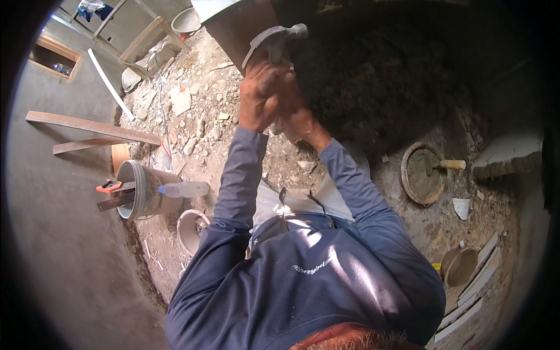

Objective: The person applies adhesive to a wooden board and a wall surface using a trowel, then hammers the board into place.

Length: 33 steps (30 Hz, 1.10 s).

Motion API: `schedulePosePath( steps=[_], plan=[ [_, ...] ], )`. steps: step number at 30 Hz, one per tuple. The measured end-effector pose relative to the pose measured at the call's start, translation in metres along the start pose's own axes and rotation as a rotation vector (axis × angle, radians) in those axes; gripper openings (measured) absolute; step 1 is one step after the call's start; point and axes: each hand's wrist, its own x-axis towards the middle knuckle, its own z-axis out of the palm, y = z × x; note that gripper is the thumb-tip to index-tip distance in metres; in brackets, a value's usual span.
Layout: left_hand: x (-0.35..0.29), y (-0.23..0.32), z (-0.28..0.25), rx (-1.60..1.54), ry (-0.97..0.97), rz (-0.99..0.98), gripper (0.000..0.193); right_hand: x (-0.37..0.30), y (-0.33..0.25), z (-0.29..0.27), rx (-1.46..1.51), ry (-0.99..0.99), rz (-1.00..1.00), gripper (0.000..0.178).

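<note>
1. Both hands close around the handle of a claw hammer, raised at the top of the frame against a dark, rough wall face.
2. The left hand has its grip clenched high on the handle. The right hand is wrapped just below and touches the left. The handle itself is almost hidden between them.
3. The step in hand looks like striking or chipping at the wall, with the hammer head poised close to the surface.
4. By this reading, the next move calls for a firm two-handed hold and a square blow. The footing below is loose rubble floor.
5. A clear plastic bottle lies across the rim of a white bucket at left. Any label on it is too small to make out. An orange-handled tool sticks out of the same bucket.
6. A second pale bucket stands near the person's left elbow.
7. At right, a round pan of grey mortar holds a wooden-handled trowel. A small white cup sits just beside it.
8. Lower right, pale strips of tile lie stacked by another round pan.
9. Two wooden planks lean at left. No signs are in view.
</note>
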Motion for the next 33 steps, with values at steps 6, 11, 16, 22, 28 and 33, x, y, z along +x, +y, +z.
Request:
schedulePosePath(
  steps=[6, 11, 16, 22, 28, 33],
  plan=[
    [-0.009, -0.011, -0.009, -0.431, -0.034, -0.282, 0.019, 0.007, -0.02, 0.023, 0.281, 0.239, 0.411, 0.039],
    [0.003, -0.007, -0.015, -0.505, -0.072, -0.052, 0.015, -0.012, -0.039, -0.022, 0.503, 0.285, 0.601, 0.032],
    [-0.006, -0.016, -0.009, -0.637, -0.076, -0.135, 0.013, -0.059, -0.058, -0.061, 0.353, 0.072, 0.736, 0.038],
    [-0.002, -0.015, -0.005, -0.559, 0.027, 0.013, 0.016, -0.092, -0.064, -0.048, 0.363, -0.074, 0.943, 0.05],
    [0.0, -0.011, -0.002, -0.522, 0.152, 0.019, 0.012, -0.056, -0.055, -0.024, 0.267, -0.04, 0.898, 0.05],
    [-0.004, -0.001, 0.009, -0.584, 0.321, -0.244, 0.007, -0.055, -0.054, -0.015, 0.215, -0.033, 0.837, 0.048]
  ],
)
